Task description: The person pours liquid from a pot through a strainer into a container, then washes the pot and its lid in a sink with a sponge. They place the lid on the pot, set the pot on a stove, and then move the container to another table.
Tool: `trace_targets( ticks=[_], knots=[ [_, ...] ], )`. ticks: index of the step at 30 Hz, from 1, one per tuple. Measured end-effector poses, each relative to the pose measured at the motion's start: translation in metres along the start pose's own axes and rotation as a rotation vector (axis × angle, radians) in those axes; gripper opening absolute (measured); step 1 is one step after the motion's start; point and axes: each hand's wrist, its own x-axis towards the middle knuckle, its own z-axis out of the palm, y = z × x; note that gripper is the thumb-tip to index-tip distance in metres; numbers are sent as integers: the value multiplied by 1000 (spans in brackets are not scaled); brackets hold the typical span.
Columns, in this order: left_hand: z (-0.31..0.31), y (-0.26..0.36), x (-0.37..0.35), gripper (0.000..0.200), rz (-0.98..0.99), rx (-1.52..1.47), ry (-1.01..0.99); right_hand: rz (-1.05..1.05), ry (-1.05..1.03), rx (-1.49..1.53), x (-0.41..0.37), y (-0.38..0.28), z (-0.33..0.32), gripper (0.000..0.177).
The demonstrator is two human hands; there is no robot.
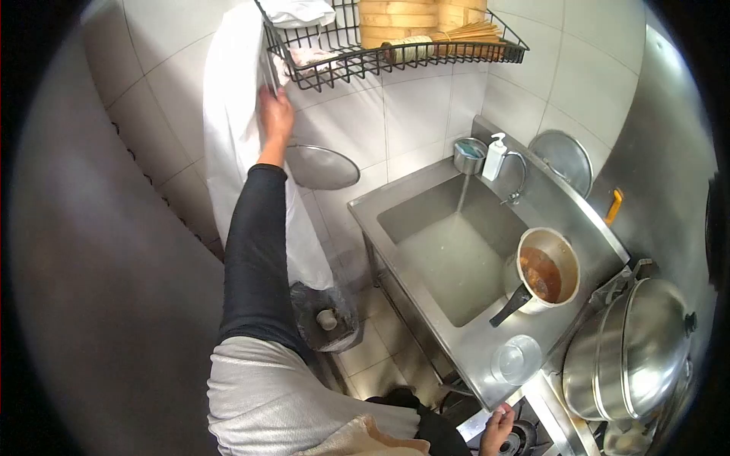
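My left hand (276, 115) is raised at the edge of a long white cloth (232, 129) that hangs down the tiled wall. Its fingers are closed on the cloth edge, just under the black wire rack (334, 72); the fingertips are partly hidden. My right hand (498, 431) is low by the front corner of the steel sink (369, 216), above a gas burner (519, 438). Its fingers are curled together, with a small pale spot at the tips that I cannot make out. Near it, a clear bowl (517, 359) stands on the sink's edge.
Water runs into the sink. A pot (570, 262) of brown liquid rests on its rim, handle leftward. Behind are a soap bottle (494, 157) and steel cup (470, 161). A large lidded steamer (639, 349) stands right. Below the cloth is a lined bin (342, 340). The rack holds bamboo steamers (399, 21).
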Motion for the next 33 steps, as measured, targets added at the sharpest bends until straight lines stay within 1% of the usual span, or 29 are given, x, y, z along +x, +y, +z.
trace_targets(
  ticks=[1, 2, 3, 6, 7, 9, 10, 11, 12, 13, 14, 15, 16, 17, 18, 19, 20, 21, 22, 23, 24, 25, 26, 27, 28, 29, 31, 32, 33],
  knots=[
    [3, -5, 8, 59, 52, 51, 54, -5, 11, 1, -1, -21, 4, 23],
    [-2, -13, 19, 56, 175, 83, 75, -31, -1, -45, -4, -42, 8, 24],
    [-16, -13, 24, 57, 127, 27, -4, -48, -16, -93, -8, -56, 10, 25],
    [-46, 1, 31, 59, 115, 78, -53, -11, -34, -187, -18, -49, -5, 27],
    [-54, 6, 31, 59, 21, 98, -107, 25, -60, -242, -20, -49, -9, 27],
    [-62, 7, 24, 59, -73, 120, -160, -17, -26, -289, -31, -57, -8, 28],
    [-61, 3, 15, 58, -141, 133, -209, -21, -61, -349, -37, -69, -8, 28],
    [-60, -7, -8, 60, -123, 163, -244, -18, -98, -414, -41, -79, -13, 27],
    [-60, -12, -30, 62, -105, 192, -279, -143, -78, -383, -43, -76, -11, 24],
    [-62, -21, -75, 64, -73, 102, -284, -122, -126, -337, -43, -71, -12, 22],
    [-62, -20, -131, 66, -42, -4, -319, -280, -120, -388, -40, -59, -13, 21],
    [-66, 1, -180, 65, -126, 25, -452, -215, -181, -446, -42, -108, -14, 23],
    [-71, 34, -233, 60, -81, -52, -650, -283, -129, -424, -42, -143, -13, 23],
    [-79, 69, -281, 56, -40, -130, -838, -406, -52, -357, -42, -171, -15, 22],
    [-84, 106, -323, 52, 191, -170, -1096, -477, -43, -312, -38, -197, -20, 23],
    [-94, 136, -357, 48, 423, -198, -1321, -634, -9, -332, -35, -221, -18, 33],
    [-98, 165, -385, 44, 605, -224, -1518, -751, 10, -438, -30, -254, -19, 41],
    [-103, 193, -408, 43, 703, -170, -1714, -883, 18, -540, -23, -274, -18, 48],
    [-107, 227, -421, 40, 823, -147, -1863, -865, 20, -552, -13, -277, -11, 48],
    [-106, 252, -430, 40, 828, -161, -1876, -958, 29, -753, -3, -276, -5, 53],
    [-102, 275, -439, 39, 1023, -176, -1917, -987, 40, -861, -2, -268, -6, 56],
    [-100, 296, -448, 38, 1229, -202, -1926, -1019, 53, -968, -2, -259, -8, 59],
    [-95, 303, -456, 38, 1246, -230, -1956, -640, -149, -973, -9, -247, -8, 56],
    [-89, 309, -466, 34, 1366, -485, -1716, -263, -337, -951, -16, -233, -10, 53],
    [-89, 317, -470, 30, 1450, -714, -1443, -285, -228, -835, -22, -219, -12, 39],
    [-91, 326, -465, 30, 1456, -730, -1444, -273, -219, -839, -26, -211, -20, 39],
    [-104, 342, -447, 24, 1068, -986, -996, -92, -157, -601, -42, -200, -42, 27],
    [-98, 320, -449, 18, 792, -1036, -885, -80, -103, -522, -53, -181, -54, 22],
    [-89, 299, -461, 18, 429, -982, -850, -80, -67, -434, -67, -161, -66, 19]
  ],
)
